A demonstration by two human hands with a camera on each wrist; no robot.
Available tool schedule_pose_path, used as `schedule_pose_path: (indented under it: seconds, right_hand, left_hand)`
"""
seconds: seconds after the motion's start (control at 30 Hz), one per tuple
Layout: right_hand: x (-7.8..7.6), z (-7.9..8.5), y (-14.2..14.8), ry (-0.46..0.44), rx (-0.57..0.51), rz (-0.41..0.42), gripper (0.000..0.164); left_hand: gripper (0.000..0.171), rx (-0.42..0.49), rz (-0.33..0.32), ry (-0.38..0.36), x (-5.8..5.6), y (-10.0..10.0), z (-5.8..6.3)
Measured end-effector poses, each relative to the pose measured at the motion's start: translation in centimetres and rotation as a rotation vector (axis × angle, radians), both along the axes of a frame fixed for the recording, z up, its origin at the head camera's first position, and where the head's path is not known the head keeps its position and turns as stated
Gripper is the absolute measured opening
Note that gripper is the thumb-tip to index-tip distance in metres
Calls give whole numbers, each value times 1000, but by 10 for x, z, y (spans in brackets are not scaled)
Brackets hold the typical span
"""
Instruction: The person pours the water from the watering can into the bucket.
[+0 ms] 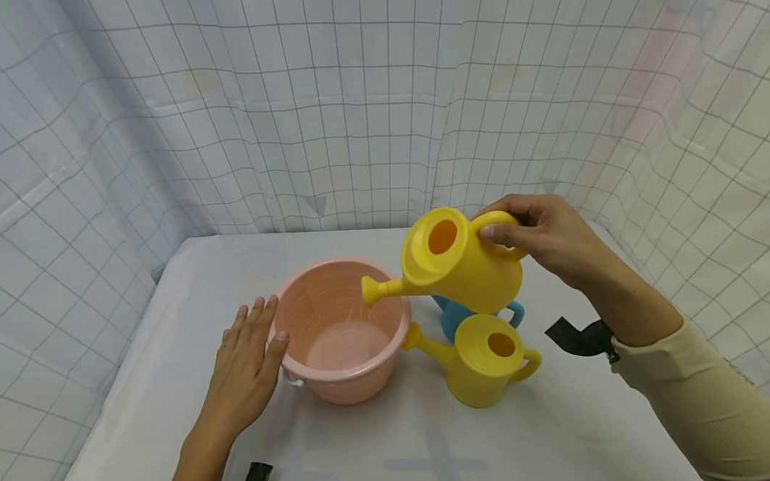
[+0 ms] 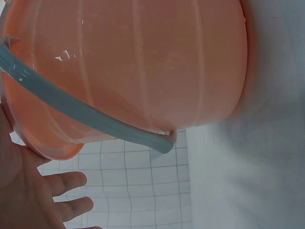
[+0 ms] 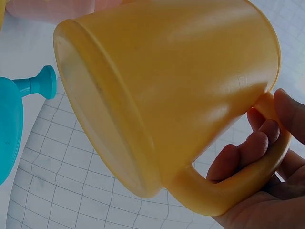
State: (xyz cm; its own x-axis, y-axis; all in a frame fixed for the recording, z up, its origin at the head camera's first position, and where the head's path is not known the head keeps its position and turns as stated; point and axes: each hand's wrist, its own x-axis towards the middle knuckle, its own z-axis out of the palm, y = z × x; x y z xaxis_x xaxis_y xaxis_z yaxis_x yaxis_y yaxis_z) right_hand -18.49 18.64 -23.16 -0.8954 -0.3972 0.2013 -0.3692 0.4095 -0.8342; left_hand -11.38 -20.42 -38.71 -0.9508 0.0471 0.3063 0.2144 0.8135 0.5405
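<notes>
My right hand (image 1: 544,236) grips the handle of a yellow watering can (image 1: 468,269), raised off the table and tilted with its spout over a pink bucket (image 1: 346,374). Faint streaks of water show below the spout's rose. In the right wrist view, fingers curl through the can's handle (image 3: 228,191). The left hand (image 1: 244,368) rests against the bucket's left rim with fingers straight. From the left wrist, the bucket's side and its hanging grey handle (image 2: 90,112) are visible, the fingers spread beside the rim.
A second yellow watering can (image 1: 479,366) stands right of the bucket, its spout toward the bucket's rim. Behind it a blue watering can (image 1: 453,317) is partly hidden by the raised can. A white cloth covers the table (image 1: 370,452); checked curtains (image 1: 378,110) surround it.
</notes>
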Motion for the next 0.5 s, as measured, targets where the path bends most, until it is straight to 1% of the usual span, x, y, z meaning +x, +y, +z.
schedule_pose_path:
  seconds: [0.5]
  right_hand:
    - [-2,0,0,6,2,21,26]
  left_hand:
    - [55,-15,-2,-15,-1,1,0]
